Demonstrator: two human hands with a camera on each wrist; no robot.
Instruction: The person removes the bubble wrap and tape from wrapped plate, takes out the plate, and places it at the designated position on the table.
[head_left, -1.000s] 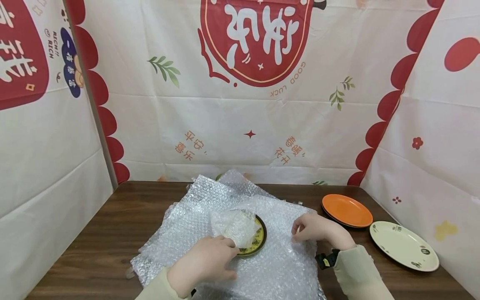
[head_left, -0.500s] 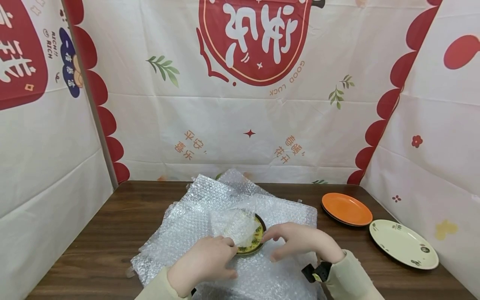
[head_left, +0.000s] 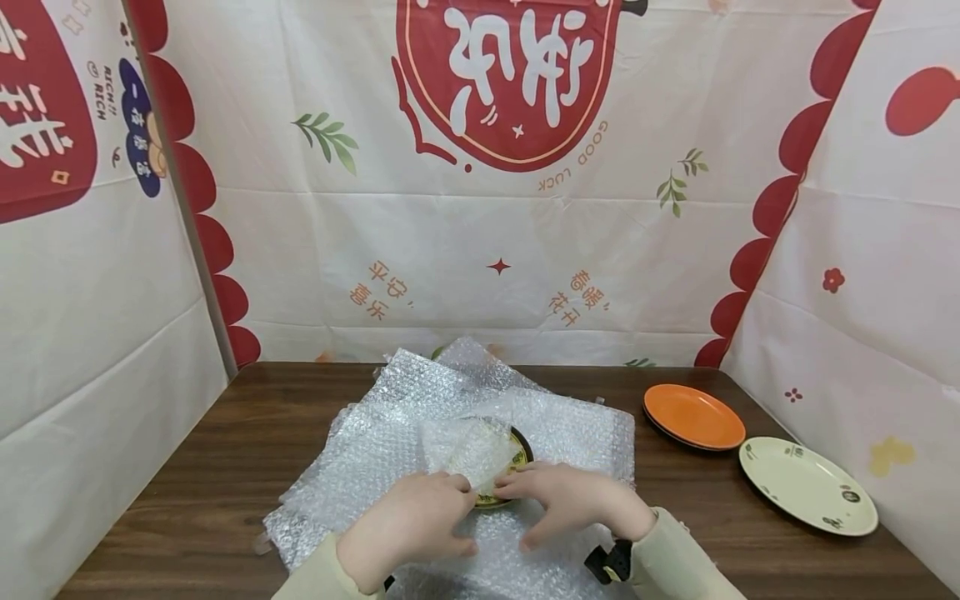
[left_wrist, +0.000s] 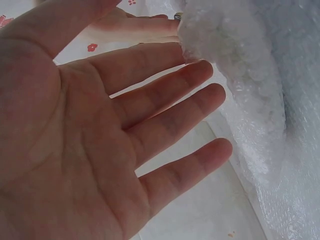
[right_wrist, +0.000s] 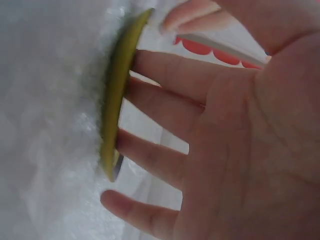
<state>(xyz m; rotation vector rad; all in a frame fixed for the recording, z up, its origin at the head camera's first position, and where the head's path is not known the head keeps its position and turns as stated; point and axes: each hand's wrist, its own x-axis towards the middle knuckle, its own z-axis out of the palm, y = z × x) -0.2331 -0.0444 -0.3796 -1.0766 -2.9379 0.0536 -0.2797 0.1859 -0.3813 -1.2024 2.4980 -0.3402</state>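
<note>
A small yellow plate with a dark rim [head_left: 522, 447] lies on several stacked sheets of bubble wrap [head_left: 375, 433]. A folded-over flap of bubble wrap [head_left: 465, 454] covers its left and middle part. My left hand [head_left: 412, 517] is at the flap's near left side, fingers fairly straight; in the left wrist view the index finger meets the bubble wrap [left_wrist: 235, 75]. On the right, my right hand [head_left: 573, 498] reaches over the plate's near right edge. The right wrist view has its extended fingers [right_wrist: 165, 70] touching the plate [right_wrist: 119, 100], seen edge-on.
An orange plate [head_left: 693, 417] sits on another dark-edged plate at the table's right side. Nearer stands a cream oval plate [head_left: 806, 487] with small dark prints. Brown wooden table [head_left: 217, 467] shows left of the wrap. Printed cloth walls [head_left: 450, 225] enclose the back and sides.
My right hand has moved left from the bubble wrap to the yellow plate, its fingers straightening out. The left hand has stayed in about the same place at the flap.
</note>
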